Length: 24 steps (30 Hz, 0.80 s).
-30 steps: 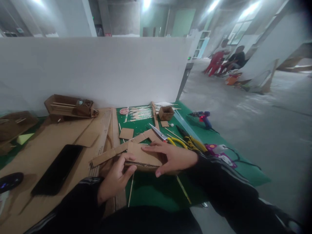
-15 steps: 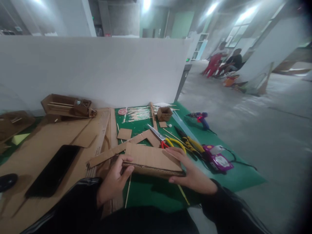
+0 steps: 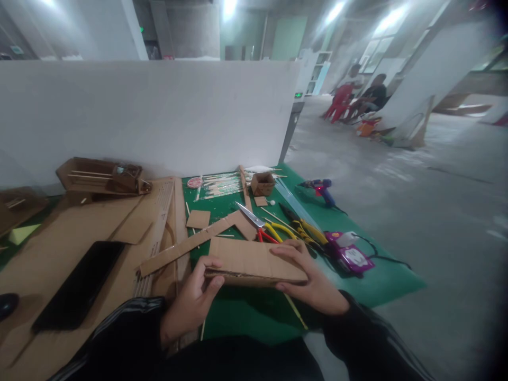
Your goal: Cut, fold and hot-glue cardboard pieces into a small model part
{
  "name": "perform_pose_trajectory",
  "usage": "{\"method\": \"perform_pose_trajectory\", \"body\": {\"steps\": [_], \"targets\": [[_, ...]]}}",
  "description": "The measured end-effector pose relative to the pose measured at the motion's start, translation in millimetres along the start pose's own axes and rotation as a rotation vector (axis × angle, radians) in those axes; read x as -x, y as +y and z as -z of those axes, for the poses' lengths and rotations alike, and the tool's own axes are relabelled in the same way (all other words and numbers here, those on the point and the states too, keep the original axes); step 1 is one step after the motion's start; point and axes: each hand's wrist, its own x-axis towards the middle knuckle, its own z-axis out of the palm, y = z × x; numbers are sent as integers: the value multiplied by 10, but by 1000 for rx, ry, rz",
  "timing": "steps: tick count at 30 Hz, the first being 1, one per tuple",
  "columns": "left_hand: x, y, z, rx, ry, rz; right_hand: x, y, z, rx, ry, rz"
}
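Note:
A long cardboard box (image 3: 246, 259) is held between both hands above the green mat, its flat top face up. My left hand (image 3: 194, 296) pinches its left end, thumb at the front edge and fingers on top. At the right end, my right hand (image 3: 311, 280) has its fingers over the top and its thumb along the front side. Just beyond the box lie scissors (image 3: 257, 225) with red and yellow handles. A bent cardboard strip (image 3: 186, 246) and a small cardboard square (image 3: 198, 218) are behind and left of the box. The box's underside is hidden.
Pliers (image 3: 305, 227), a purple power strip (image 3: 351, 254) and a glue gun (image 3: 319, 189) lie to the right. A small cardboard box (image 3: 262, 184) stands behind. Leftward are a black phone (image 3: 79, 286) and a cardboard model (image 3: 103, 177). Two people (image 3: 357, 95) sit far off.
The box has tilted slightly and shifted a little right in my hands, both still gripping its ends. My view has turned slightly, so the table and room appear further left.

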Motion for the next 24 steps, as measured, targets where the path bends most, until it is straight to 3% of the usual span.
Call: {"method": "perform_pose_trajectory", "body": {"steps": [8,18,24], "targets": [[-21,-30,4,-14,-43,34,-12,17,-19,-3,19,9],[82,-138,286,-81,75,56,-215,-120,-240,-3,-80,25],[115,-99,361,-101,88,25,-258,-160,-267,-24,-49,50]]}}
